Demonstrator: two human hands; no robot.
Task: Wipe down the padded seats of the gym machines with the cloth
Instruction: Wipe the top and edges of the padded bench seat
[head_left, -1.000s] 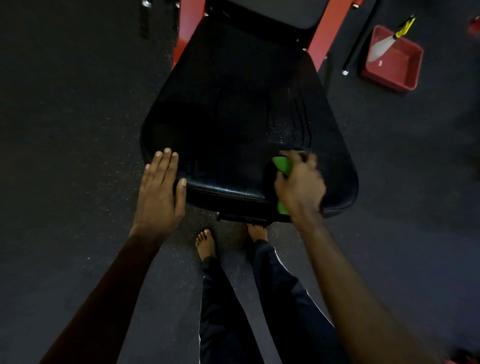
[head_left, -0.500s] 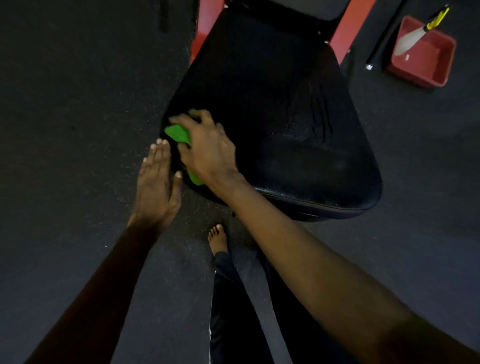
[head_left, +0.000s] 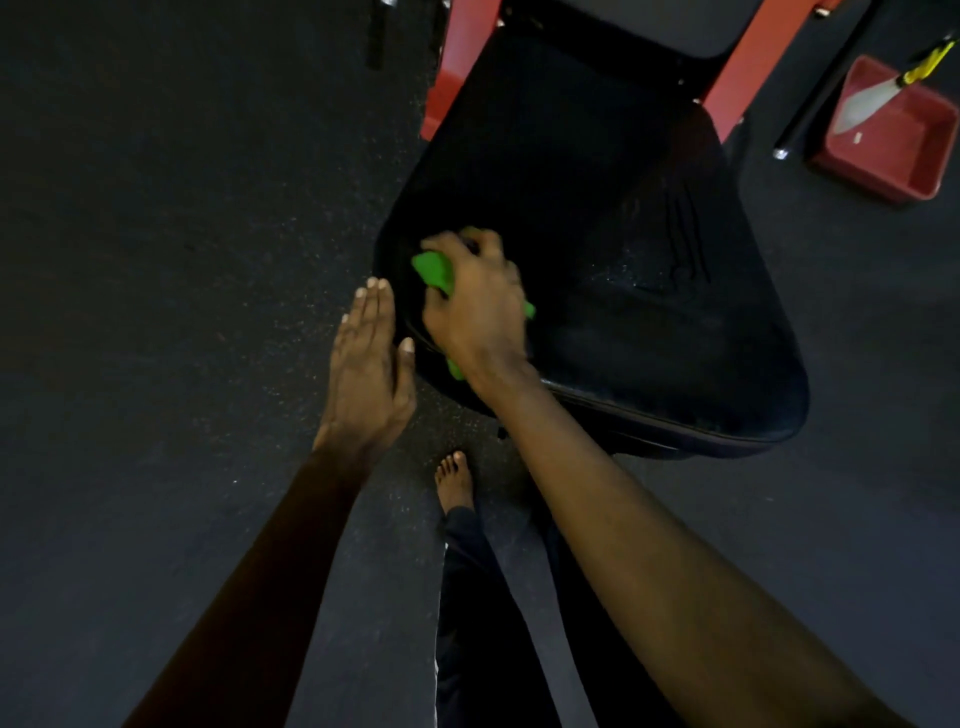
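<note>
The right hand (head_left: 475, 306) has its grip curled round the bunched green cloth (head_left: 434, 270), pressing it onto the near left corner of the black padded seat (head_left: 597, 260), likely to scrub that edge. The left hand (head_left: 369, 364) lies flat against the seat's rim, grip wide and holding nothing, seemingly steadying the pad against the push

no readable txt, no labels (too dark, blurry)

Pressing cloth (head_left: 432, 270) onto seat (head_left: 623, 260) corner under right hand (head_left: 480, 306); left hand (head_left: 366, 364) lying just left; bin (head_left: 893, 150) sitting far behind-right.
</note>
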